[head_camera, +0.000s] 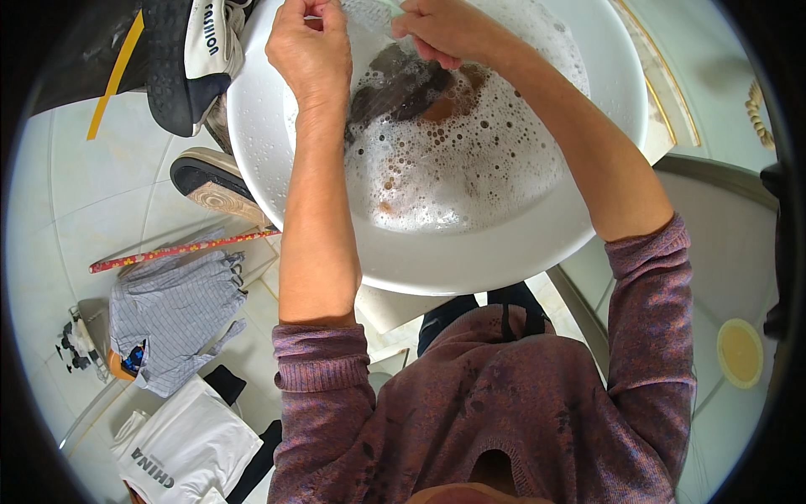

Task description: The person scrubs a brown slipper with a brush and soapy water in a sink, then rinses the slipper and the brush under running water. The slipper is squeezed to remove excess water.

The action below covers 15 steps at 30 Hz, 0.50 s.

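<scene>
A large white basin (pixel 428 264) holds foamy, brownish water. Dark wet cloth (pixel 403 88) lies partly under the suds, with a brown patch (pixel 444 108) beside it. At the top of the view, my left hand (pixel 312 53) is over the basin's far left part, fingers curled and partly cut off by the frame. My right hand (pixel 450 31) is bent inward above the dark cloth. Between the two hands is a pale, greenish-white wet item (pixel 370 16), pinched at both sides; its kind is unclear and its upper part is out of frame.
Left of the basin, a white-and-black shoe (pixel 208 57) rests on its side near another shoe sole (pixel 214 186). A red patterned stick (pixel 182 251), a grey striped garment (pixel 179 309) and a white printed shirt (pixel 189 441) are lower left. A yellow oval object (pixel 740 353) is at right.
</scene>
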Each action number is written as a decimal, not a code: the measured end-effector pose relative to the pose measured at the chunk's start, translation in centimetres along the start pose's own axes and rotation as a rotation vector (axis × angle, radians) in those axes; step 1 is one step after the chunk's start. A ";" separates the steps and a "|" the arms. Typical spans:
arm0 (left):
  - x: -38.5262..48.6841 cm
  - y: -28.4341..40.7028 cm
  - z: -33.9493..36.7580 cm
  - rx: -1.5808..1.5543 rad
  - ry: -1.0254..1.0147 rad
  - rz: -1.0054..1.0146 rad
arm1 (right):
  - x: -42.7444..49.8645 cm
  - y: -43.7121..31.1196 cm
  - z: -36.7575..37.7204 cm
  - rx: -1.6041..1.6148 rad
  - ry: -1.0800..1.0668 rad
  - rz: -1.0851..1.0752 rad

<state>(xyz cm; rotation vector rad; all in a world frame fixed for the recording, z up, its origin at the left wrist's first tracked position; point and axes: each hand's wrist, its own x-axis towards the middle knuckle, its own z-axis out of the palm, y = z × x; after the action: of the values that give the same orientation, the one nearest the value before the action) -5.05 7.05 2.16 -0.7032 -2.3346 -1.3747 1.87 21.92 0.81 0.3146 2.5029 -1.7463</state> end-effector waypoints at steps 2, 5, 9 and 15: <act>-0.1 -0.4 0.0 0.115 0.008 0.088 | 0.1 0.1 -0.1 -0.199 0.083 -0.010; -0.2 -0.9 0.1 0.172 0.028 0.146 | 0.2 0.3 -0.3 -0.513 0.256 -0.187; -0.3 -1.4 0.4 0.164 -0.019 0.145 | -0.1 0.6 -1.1 -0.642 0.232 -0.167; -0.2 -1.5 -0.1 0.204 -0.129 0.196 | -0.9 1.0 -1.6 -0.806 0.276 -0.323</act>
<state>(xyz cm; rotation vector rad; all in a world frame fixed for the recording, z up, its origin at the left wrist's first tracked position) -5.76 6.32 1.06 -0.9531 -2.3857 -1.0187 3.01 23.65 0.62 0.0910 3.3303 -0.6340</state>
